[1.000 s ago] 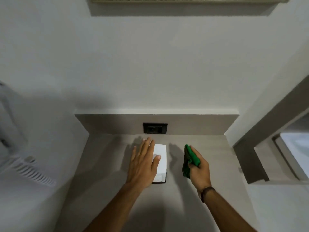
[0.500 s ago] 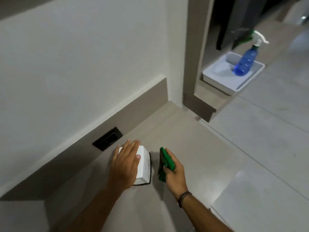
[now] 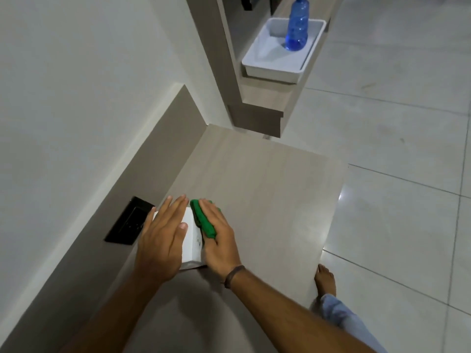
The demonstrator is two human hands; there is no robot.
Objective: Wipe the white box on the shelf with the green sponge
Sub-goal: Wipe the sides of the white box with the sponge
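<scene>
On the shelf (image 3: 267, 179), near the wall side, sits the white box (image 3: 191, 240), long axis running away from you. Your left hand (image 3: 161, 240) lies flat and spread over its top and left side, pinning it. Your right hand (image 3: 219, 238) presses the green sponge (image 3: 202, 220) against the box's right face, fingers extended over it. Black wall socket (image 3: 130, 221) just left of the box. Open shelf to the right and ahead; front edge well apart.

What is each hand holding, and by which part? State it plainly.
The right hand presses the green sponge flat against the white box's right side. The left hand rests flat on the box's top, steadying it.
</scene>
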